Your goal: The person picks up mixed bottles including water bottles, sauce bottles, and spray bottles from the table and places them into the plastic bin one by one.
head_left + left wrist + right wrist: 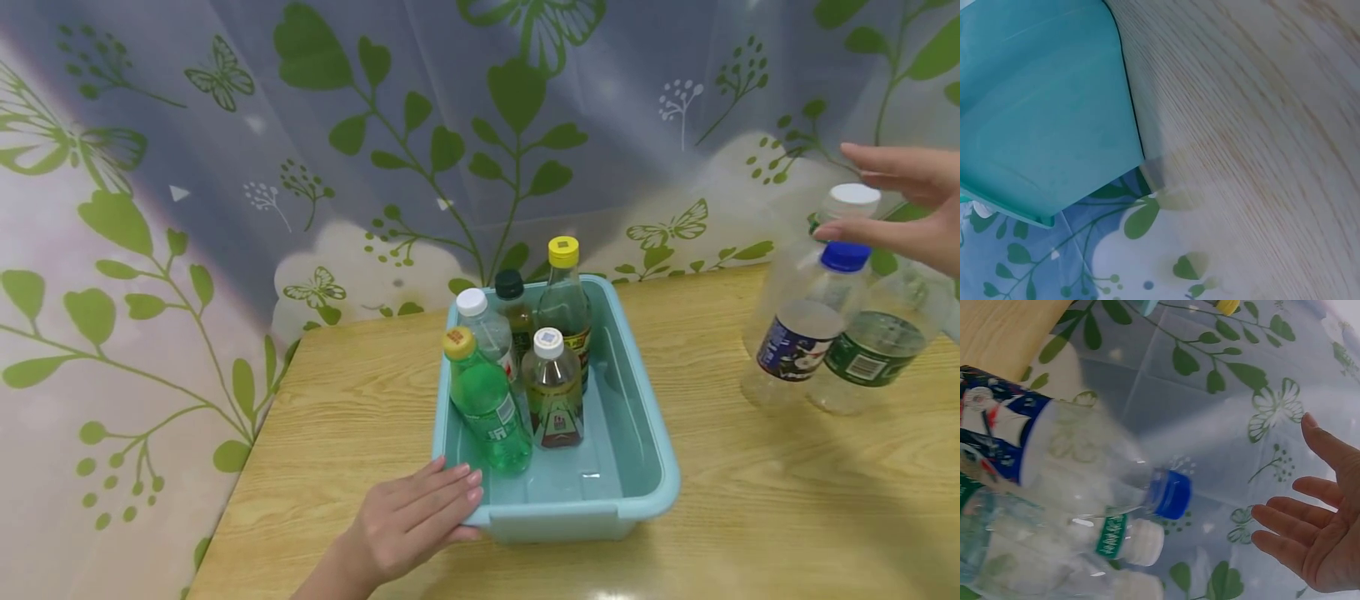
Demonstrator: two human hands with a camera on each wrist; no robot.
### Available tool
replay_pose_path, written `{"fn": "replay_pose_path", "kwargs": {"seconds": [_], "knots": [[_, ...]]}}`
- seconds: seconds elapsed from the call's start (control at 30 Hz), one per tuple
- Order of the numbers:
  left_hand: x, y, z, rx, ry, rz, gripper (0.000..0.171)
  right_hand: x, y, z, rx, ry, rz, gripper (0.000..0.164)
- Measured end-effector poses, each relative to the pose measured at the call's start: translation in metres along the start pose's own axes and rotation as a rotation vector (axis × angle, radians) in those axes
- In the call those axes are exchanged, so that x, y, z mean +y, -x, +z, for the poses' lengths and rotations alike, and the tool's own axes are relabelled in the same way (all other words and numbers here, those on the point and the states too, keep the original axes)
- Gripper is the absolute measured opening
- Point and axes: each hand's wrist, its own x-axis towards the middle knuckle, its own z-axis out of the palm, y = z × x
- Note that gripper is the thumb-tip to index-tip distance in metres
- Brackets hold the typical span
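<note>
My left hand [416, 518] rests on the near left corner of a light blue plastic tub [651, 417], its fingers laid straight over the rim. Raised at the right edge, my right hand [911, 204] has its thumb and fingers spread and holds nothing. Just below and beside it stand clear plastic bottles: one with a blue cap [846, 257] and a blue label, another with a green label [873, 350]. In the right wrist view, the right hand [1319, 519] is apart from the blue cap [1174, 495] and two white caps.
Several bottles stand in the tub, among them a green bottle [491, 412], a brown bottle with a white cap [553, 392] and a tall yellow-capped bottle [564, 296]. The wooden table [360, 392] meets a leaf-patterned curtain [420, 150] at its back and left.
</note>
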Motion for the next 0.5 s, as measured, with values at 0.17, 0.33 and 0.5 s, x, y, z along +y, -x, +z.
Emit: {"fn": "replay_pose_path", "kwargs": {"seconds": [0.17, 0.33, 0.5], "knots": [[0.002, 0.000, 0.000, 0.000, -0.006, -0.011, 0.029, 0.002, 0.007, 0.006, -0.037, -0.050, 0.074, 0.067], [0.002, 0.000, 0.000, -0.005, -0.026, -0.022, 0.030, 0.015, 0.016, 0.014, -0.048, -0.028, 0.103, 0.065], [0.002, -0.001, 0.000, -0.002, -0.044, -0.020, 0.030, 0.050, 0.020, 0.027, -0.093, 0.053, 0.121, 0.073]]}}
